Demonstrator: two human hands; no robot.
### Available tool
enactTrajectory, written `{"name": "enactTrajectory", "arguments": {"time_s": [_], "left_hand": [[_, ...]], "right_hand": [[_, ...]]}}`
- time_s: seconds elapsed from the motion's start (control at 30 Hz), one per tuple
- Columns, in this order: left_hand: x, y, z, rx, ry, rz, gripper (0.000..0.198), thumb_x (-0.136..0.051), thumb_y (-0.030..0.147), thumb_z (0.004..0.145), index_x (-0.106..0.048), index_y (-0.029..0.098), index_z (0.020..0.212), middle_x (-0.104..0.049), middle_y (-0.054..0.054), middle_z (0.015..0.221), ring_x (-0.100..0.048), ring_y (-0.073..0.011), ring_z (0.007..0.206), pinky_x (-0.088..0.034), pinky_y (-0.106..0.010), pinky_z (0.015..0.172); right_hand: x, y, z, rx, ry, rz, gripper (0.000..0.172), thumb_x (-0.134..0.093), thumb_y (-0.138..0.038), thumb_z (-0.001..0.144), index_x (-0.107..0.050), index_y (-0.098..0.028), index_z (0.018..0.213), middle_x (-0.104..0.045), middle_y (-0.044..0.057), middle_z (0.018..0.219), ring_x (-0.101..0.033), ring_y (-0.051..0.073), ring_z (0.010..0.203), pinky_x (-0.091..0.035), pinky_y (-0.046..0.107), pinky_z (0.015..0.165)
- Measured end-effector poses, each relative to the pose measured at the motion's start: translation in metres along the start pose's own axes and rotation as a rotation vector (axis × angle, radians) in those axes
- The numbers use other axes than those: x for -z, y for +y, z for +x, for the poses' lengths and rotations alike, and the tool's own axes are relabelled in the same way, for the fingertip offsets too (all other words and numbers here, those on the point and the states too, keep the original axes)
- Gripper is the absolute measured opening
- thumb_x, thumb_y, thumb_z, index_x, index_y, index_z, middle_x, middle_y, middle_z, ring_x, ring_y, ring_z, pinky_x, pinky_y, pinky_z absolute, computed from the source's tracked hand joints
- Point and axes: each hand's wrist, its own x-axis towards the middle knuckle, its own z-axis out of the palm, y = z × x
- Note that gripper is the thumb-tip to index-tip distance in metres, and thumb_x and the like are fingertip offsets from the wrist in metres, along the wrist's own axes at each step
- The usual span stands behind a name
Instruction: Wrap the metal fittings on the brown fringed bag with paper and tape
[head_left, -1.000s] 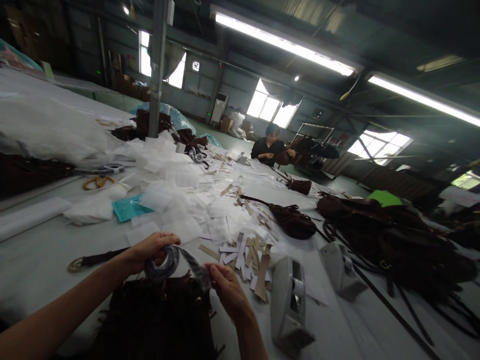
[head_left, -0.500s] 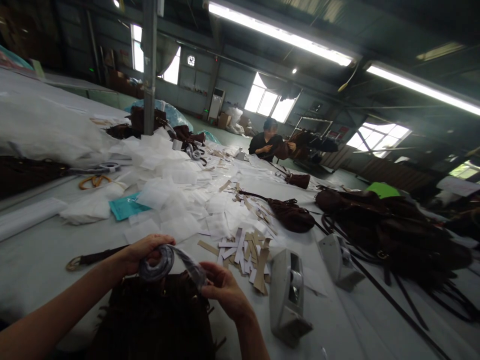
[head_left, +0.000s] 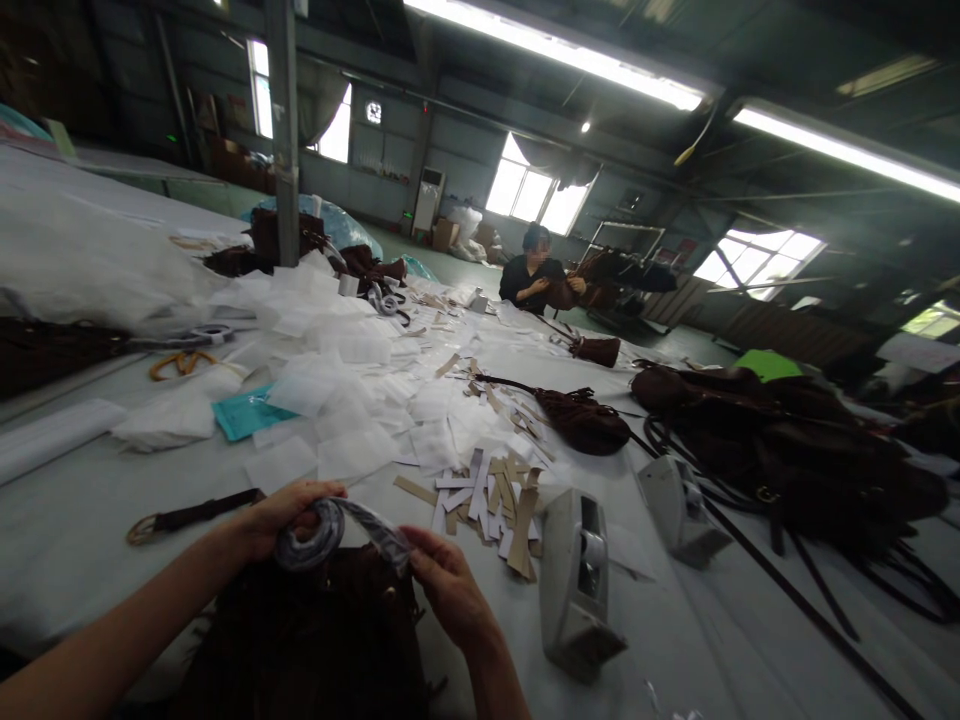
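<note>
My left hand (head_left: 289, 515) is closed around a coiled strap (head_left: 311, 540) with a shiny grey wrapping, perhaps plastic film. From the coil a flat length arches over to my right hand (head_left: 446, 580), which pinches it between thumb and fingers. Both hands are just above a dark brown fringed bag (head_left: 315, 640), with small gold-coloured metal fittings along its top. Too dark to make out is most of the bag's front. Left of my left hand lies a dark strap with a metal ring (head_left: 184, 515).
Right of my hand stands a grey tape dispenser (head_left: 577, 590), with a second tape dispenser (head_left: 682, 510) beyond. Paper strips (head_left: 487, 500) and white sheets (head_left: 360, 400) litter the table. Brown bags (head_left: 750, 450) are heaped at right. Across the table a person (head_left: 532, 275) handles a brown bag.
Both hands keep their hold on the strap and have shifted very little. The whole view has moved slightly.
</note>
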Motion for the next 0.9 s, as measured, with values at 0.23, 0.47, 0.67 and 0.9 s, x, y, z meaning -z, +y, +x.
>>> {"name": "enactTrajectory", "arguments": {"time_s": [0.23,0.47,0.67,0.9], "left_hand": [[-0.02,0.015,-0.014,-0.244,0.1,0.12,0.037,-0.071,0.05,0.074,-0.058,0.016,0.083,-0.043,0.009,0.047,-0.028,-0.0038,0.036,-0.019,-0.015,0.035],[-0.018,0.027,-0.034,-0.253,-0.012,0.12,0.036,-0.068,0.049,0.079,-0.061,0.018,0.096,-0.042,0.008,0.047,-0.036,-0.0064,0.041,-0.025,-0.015,0.039],[-0.009,0.032,-0.047,-0.138,0.004,-0.033,0.046,-0.077,0.047,0.07,-0.063,0.017,0.102,-0.039,0.009,0.044,-0.038,-0.0076,0.041,-0.025,-0.015,0.038],[-0.005,0.037,-0.053,-0.159,0.017,-0.047,0.043,-0.077,0.036,0.074,-0.064,0.013,0.108,-0.047,0.005,0.051,-0.042,-0.0083,0.045,-0.03,-0.016,0.041]], "right_hand": [[-0.006,-0.001,-0.005,0.06,0.065,-0.001,0.04,-0.074,-0.037,0.077,-0.065,-0.021,0.113,-0.069,0.007,0.114,-0.062,0.023,0.108,-0.042,0.039,0.1],[-0.014,-0.018,-0.006,0.068,0.042,-0.235,0.035,-0.07,-0.036,0.079,-0.066,-0.022,0.111,-0.072,0.004,0.103,-0.064,0.022,0.094,-0.048,0.034,0.086],[-0.028,-0.017,-0.005,0.22,0.32,-0.798,0.013,-0.068,-0.018,0.074,-0.071,-0.021,0.086,-0.071,0.002,0.085,-0.062,0.019,0.082,-0.045,0.031,0.077],[-0.024,0.008,-0.001,0.272,0.484,-0.814,0.014,-0.058,-0.018,0.079,-0.066,-0.017,0.09,-0.065,0.008,0.091,-0.058,0.024,0.092,-0.042,0.038,0.084]]}}
